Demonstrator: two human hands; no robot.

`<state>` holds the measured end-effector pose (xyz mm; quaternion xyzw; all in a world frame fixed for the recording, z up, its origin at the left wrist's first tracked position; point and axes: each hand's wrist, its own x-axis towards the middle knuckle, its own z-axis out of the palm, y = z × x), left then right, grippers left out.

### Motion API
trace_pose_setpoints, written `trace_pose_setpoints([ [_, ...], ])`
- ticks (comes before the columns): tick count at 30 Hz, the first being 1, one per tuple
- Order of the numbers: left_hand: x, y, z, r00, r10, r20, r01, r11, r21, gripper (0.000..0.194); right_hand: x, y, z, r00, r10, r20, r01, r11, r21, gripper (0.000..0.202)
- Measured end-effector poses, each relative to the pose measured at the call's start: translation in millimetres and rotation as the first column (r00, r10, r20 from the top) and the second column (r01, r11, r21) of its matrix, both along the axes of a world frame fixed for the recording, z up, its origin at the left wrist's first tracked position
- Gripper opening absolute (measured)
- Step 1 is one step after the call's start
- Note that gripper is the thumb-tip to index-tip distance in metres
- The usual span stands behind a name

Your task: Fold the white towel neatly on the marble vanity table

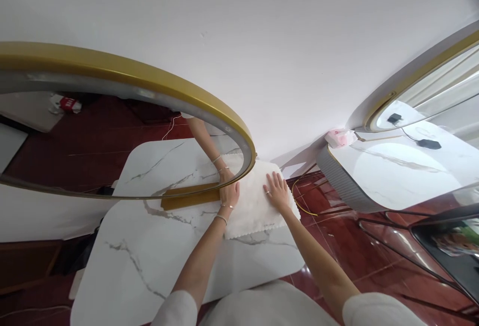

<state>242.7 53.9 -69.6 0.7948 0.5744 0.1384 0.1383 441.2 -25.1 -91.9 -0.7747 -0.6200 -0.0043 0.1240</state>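
Note:
A cream-white cloth with scalloped edges (254, 206) lies on the right part of the white marbled tabletop (138, 256). My right hand (277, 192) rests flat on it near its right edge, fingers spread, with a ring on one finger. At the cloth's left edge is my left hand (229, 195), touching the cloth and close to the mirror's lower rim. Its fingers are partly hidden, and I cannot tell how they are placed. Bracelets circle the left wrist.
A large gold-rimmed mirror (168, 79) stands over the table on a gold base (190, 198). To the right are a second marbled table (392, 181) with a pink tissue pack (341, 138), a black adapter (428, 144) and another mirror (445, 76). The floor is red tile.

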Motion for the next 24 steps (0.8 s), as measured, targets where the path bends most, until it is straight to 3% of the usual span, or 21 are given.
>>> trace_pose_setpoints([
  [4,-19.6,-29.8,1.1,0.998,0.045,-0.033,-0.043,0.998,0.049,0.043,-7.2,-19.0,1.8,0.998,-0.059,-0.036,0.062,0.994,0.092,0.048],
  [7,-27.4,-58.7,-1.4,0.999,0.031,-0.014,-0.029,0.994,0.105,0.049,-13.7,-48.5,2.5,0.996,-0.072,-0.047,0.076,0.993,0.089,0.046],
  [11,-45.2,-106.1,-12.4,0.998,-0.02,0.059,0.007,0.978,0.207,0.065,-26.1,-105.6,0.5,0.999,0.049,-0.011,-0.048,0.996,0.079,0.052],
  [15,-60.8,-138.4,-20.6,0.996,-0.002,0.091,-0.019,0.973,0.232,0.066,-41.3,-149.9,-0.9,0.994,0.11,0.027,-0.112,0.992,0.057,0.061],
  [20,-54.0,-165.9,-19.8,0.992,-0.102,0.071,0.085,0.974,0.208,0.055,-50.2,-152.3,-1.6,0.998,0.055,0.025,-0.057,0.996,0.062,0.064],
  [24,-39.6,-177.9,-16.6,0.994,-0.106,0.01,0.103,0.983,0.155,0.07,-43.5,-130.4,-5.1,0.999,0.045,0.02,-0.046,0.996,0.075,0.061],
])
